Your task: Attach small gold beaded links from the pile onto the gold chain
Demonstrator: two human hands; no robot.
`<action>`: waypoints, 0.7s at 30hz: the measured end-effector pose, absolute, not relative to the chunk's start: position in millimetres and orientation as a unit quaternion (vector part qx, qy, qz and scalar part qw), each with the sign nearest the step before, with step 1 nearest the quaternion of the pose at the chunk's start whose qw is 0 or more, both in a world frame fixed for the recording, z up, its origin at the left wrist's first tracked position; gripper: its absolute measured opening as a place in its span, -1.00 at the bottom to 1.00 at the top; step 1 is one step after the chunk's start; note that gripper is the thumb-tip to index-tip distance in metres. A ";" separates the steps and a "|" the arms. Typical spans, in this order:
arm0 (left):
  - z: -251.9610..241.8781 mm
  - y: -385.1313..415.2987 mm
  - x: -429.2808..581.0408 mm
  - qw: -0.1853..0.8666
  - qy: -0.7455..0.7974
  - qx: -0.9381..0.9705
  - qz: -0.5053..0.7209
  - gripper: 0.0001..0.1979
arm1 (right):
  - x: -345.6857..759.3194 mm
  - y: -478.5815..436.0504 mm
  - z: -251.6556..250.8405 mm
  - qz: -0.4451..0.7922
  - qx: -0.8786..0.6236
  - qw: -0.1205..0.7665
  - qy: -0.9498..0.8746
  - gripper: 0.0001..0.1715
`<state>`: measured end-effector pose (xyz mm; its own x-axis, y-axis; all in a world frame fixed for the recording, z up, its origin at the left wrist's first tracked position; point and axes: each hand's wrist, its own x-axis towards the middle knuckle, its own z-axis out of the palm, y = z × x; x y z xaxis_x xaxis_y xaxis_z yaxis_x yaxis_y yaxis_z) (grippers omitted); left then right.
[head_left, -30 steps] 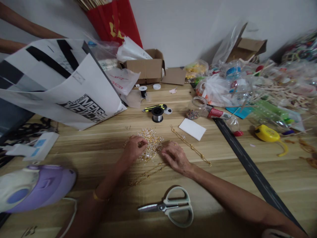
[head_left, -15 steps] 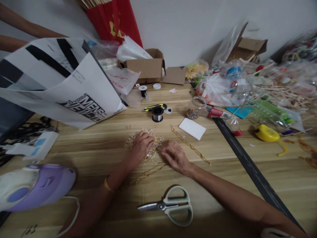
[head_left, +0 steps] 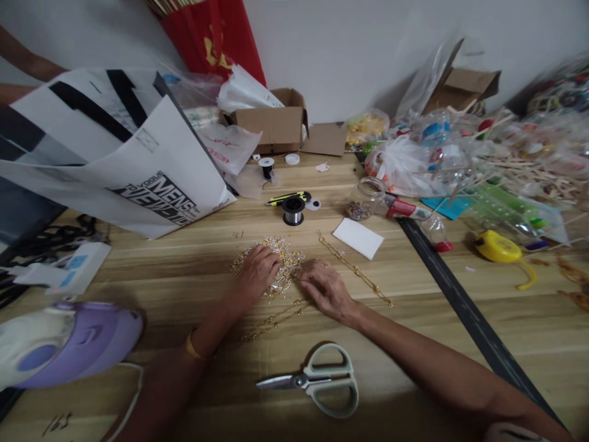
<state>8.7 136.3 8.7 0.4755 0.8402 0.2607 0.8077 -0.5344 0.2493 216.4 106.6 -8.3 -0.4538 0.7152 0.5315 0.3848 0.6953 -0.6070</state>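
Head view: scissors nearest, then gold chain running to half-curled right hand, its hold unclear from where I stand; left hand bunched over bead pile, grip hidden; wire spool beyond both.

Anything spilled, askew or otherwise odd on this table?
The heap of bottles and sticks at the right looks jumbled, its pieces lying across one another. Handwritten digits oddly mark the tabletop at near left. A loose pile of small gold and clear pieces lies at the left hand; whether spilled, I can't tell.
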 end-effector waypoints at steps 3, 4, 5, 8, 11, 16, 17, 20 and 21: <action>10.1 135.0 3.3 0.050 0.487 0.851 0.187 -0.85 | 216.6 106.9 -8.8 0.207 -0.330 0.404 -0.827 -0.86; 10.4 134.7 2.0 0.053 0.489 0.850 0.190 -0.86 | 216.6 107.0 -9.2 0.206 -0.331 0.404 -0.827 -0.86; 10.4 134.4 1.4 0.055 0.490 0.848 0.193 -0.86 | 216.6 107.0 -9.6 0.207 -0.331 0.404 -0.827 -0.86; 10.0 134.3 2.8 0.063 0.487 0.847 0.206 -0.86 | 216.6 107.2 -10.5 0.207 -0.330 0.405 -0.827 -0.88; 9.6 135.5 7.5 0.074 0.475 0.850 0.217 -0.83 | 216.5 107.3 -10.3 0.207 -0.331 0.403 -0.828 -0.87; 8.3 139.5 11.8 0.077 0.455 0.865 0.197 -0.86 | 216.6 107.2 -8.6 0.205 -0.331 0.406 -0.827 -0.87; 8.1 139.9 11.4 0.077 0.452 0.867 0.194 -0.86 | 216.6 107.1 -8.5 0.204 -0.331 0.406 -0.827 -0.87; 8.9 139.2 8.8 0.085 0.450 0.869 0.187 -0.86 | 216.6 107.0 -8.7 0.203 -0.335 0.402 -0.828 -0.88; 9.6 138.5 7.8 0.086 0.451 0.869 0.185 -0.86 | 216.5 107.1 -8.8 0.205 -0.336 0.400 -0.828 -0.89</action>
<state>7.8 138.5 9.6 0.5255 0.8154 0.2429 0.7516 -0.5787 0.3167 216.5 107.1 -8.8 -0.4549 0.7197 0.5245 0.3914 0.6906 -0.6081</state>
